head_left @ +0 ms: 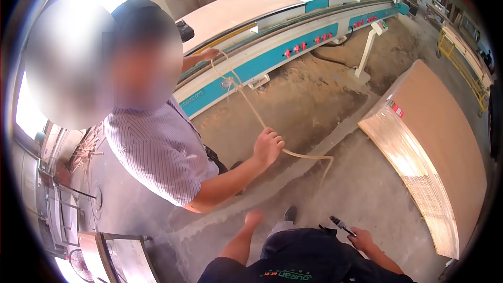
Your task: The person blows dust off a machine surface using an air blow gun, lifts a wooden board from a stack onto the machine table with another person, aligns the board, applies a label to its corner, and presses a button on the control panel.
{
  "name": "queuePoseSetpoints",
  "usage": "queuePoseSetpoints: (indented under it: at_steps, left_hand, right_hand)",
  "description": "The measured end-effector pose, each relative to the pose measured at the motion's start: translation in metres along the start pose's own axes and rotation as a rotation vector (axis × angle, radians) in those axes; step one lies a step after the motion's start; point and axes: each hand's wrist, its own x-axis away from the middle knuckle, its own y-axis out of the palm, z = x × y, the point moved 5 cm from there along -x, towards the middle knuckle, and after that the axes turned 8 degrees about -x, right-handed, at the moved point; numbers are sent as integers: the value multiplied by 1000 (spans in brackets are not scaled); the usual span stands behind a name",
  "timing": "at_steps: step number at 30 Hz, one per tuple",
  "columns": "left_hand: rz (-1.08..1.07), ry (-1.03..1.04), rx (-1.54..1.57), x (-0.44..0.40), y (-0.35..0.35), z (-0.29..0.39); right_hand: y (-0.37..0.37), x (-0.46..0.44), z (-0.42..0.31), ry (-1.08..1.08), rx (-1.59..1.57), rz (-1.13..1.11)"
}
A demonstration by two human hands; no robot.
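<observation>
At lower right, the right hand (361, 240) wraps a black-and-silver tool (342, 225), apparently just holding it; moving it calls for a steady grip. Lower centre, left hand (253, 219) blurred, finger pose unclear; mid-frame, a co-worker's hand (268, 147) grips cord (251, 107)

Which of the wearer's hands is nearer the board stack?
Right. The right hand is left of the board stack in the picture, without touching it; the left hand is farther left.

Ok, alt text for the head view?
The wearer's right hand holds a dark tool; the blurred left hand shows nothing in it. At left, a co-worker grips a pale cord, with stacked sheets and a long teal machine nearby.
</observation>
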Motion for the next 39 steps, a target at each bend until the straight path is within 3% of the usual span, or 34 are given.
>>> queuePoseSetpoints:
  at_steps: [3, 4, 8, 10, 11, 12, 13, 14, 15, 17, 18, 19, 21, 23, 25, 27, 32, 36, 39]
  left_hand:
    - [-102, -148, 115, -25, -19, 15]
    - [76, -256, 397, -8, -83, 56]
    - [227, -19, 577, -8, -242, 190]
    - [628, 215, 705, 5, -329, 237]
    - [714, 244, 715, -1, -360, 242]
    - [804, 273, 723, -8, -387, 242]
    - [763, 189, 911, -41, -393, 225]
    - [936, 121, 822, -63, -411, 209]
    - [944, 75, 948, -104, -416, 184]
    - [1018, 18, 637, -112, -476, 178]
    - [855, -107, 578, -127, -501, 169]
    - [1041, -96, 578, -134, -522, 164]
    - [945, -262, 438, -232, -542, 79]
    - [478, -357, 298, -222, -593, 66]
    - [620, -500, 66, -250, -605, 20]
    - [442, -536, -72, -295, -576, -45]
    - [-33, -531, -170, -358, -416, -173]
    - [-76, -740, 2, -371, -300, -249]
    - [-65, -816, 186, -364, -248, -253]
  right_hand:
    - [0, 11, 42, 147, -126, 152]
    - [-3, 19, 47, 167, -132, 153]
    - [1, 57, 89, 229, 17, 72]
    - [-4, 84, 83, 287, -1, 84]
    - [-5, 93, 83, 315, -10, 89]
    - [-2, 99, 94, 313, -37, 110]
    - [5, 108, 108, 313, -67, 128]
    - [10, 113, 118, 317, -101, 148]
    - [11, 116, 119, 321, -119, 168]
    - [17, 131, 125, 351, -159, 207]
    - [21, 135, 129, 394, -148, 210]
    - [25, 137, 131, 416, -145, 200]
    - [34, 146, 128, 465, -136, 161]
    - [41, 152, 131, 545, -88, 115]
    - [44, 150, 133, 658, -53, 76]
    - [49, 165, 136, 836, -19, 31]
    - [37, 211, 123, 969, 110, -107]
    - [12, 281, 103, 1041, 105, -212]
    - [-26, 282, 57, 1163, 128, -315]
